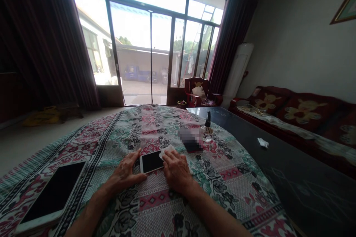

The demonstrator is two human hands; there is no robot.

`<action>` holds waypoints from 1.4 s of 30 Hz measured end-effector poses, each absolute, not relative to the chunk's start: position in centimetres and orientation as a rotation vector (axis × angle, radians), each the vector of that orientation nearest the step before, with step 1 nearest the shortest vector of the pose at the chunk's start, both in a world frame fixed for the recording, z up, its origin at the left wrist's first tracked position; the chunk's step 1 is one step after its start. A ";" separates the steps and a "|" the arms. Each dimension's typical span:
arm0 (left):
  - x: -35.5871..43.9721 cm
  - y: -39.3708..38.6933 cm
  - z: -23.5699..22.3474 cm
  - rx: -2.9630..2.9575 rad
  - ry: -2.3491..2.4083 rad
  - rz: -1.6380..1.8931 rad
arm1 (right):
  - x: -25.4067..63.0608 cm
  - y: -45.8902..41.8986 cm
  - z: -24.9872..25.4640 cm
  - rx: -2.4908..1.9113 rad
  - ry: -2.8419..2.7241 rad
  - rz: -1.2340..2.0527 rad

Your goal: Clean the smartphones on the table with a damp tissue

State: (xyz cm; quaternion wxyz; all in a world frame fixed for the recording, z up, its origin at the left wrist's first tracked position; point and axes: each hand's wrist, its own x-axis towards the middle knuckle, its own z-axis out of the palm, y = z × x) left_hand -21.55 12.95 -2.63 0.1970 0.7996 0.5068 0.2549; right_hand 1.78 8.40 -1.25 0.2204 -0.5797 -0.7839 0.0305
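Left hand (125, 172) palm down, fingertips on left end of white smartphone (151, 162), lower centre of frame; right hand (176, 172) palm down on white wipe (167, 152) at phone's right end. Hands apart, phone between them, no clamped grip. Phone flat on floral cloth (155, 209) over dark glass bench (289, 181). White tablet (52, 192) at lower left. Blurred phone in red case (191, 146) just above right hand. Small glass bottle (207, 132) beside it. Crumpled tissue (263, 142) on bare glass, right of centre.
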 end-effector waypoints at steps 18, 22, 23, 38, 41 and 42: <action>-22.9 13.1 -1.5 2.416 1.528 0.462 | 4.1 9.2 -2.5 -1.340 -2.164 0.023; -23.5 12.9 -1.1 2.404 1.606 0.366 | 3.9 9.1 -2.6 -1.233 -2.182 0.064; -23.2 12.8 -1.0 2.396 1.622 0.354 | 3.8 9.1 -2.7 -1.218 -2.173 0.070; -20.5 12.1 -0.4 2.398 1.487 0.409 | 4.8 11.3 -2.9 -1.290 -1.837 0.026; -20.5 12.2 -0.8 2.376 1.493 0.425 | 4.0 11.2 -2.7 -1.323 -1.915 0.044; -20.6 12.3 -1.0 2.372 1.490 0.431 | 3.7 11.2 -2.5 -1.328 -1.945 0.044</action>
